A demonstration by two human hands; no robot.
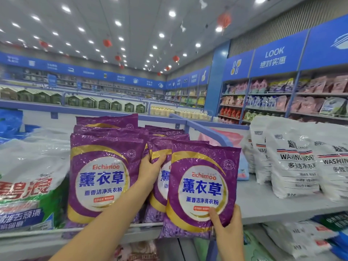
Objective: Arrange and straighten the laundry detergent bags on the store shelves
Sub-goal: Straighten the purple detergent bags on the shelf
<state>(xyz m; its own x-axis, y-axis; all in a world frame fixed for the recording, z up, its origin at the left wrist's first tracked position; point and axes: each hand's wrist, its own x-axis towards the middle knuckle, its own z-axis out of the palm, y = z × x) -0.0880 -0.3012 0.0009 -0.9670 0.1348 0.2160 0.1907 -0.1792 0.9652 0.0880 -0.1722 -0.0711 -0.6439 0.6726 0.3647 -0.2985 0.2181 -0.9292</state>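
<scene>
Red lanterns (107, 42) overhead, blue LOOK sign (274, 57) on rt.

Glossy purple detergent bags (101, 178) upright in rows on the shelf (263, 204), front-right bag (201, 185) slightly tilted

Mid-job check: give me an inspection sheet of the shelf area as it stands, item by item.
Surface: grey shelf, bare patch right of centre.
Job's things: left purple stack upright; middle purple bag beside it; front purple bag held before the shelf edge, slightly tilted.
Clutter: nothing seen.
Grippers: left hand grips the middle purple bag near its top; right hand grips the front purple bag's lower right corner.
Cables: nothing seen.
Surroundings: white washing-powder bags to the right, green-and-white bag to the left, stocked wall shelves beyond.
</scene>
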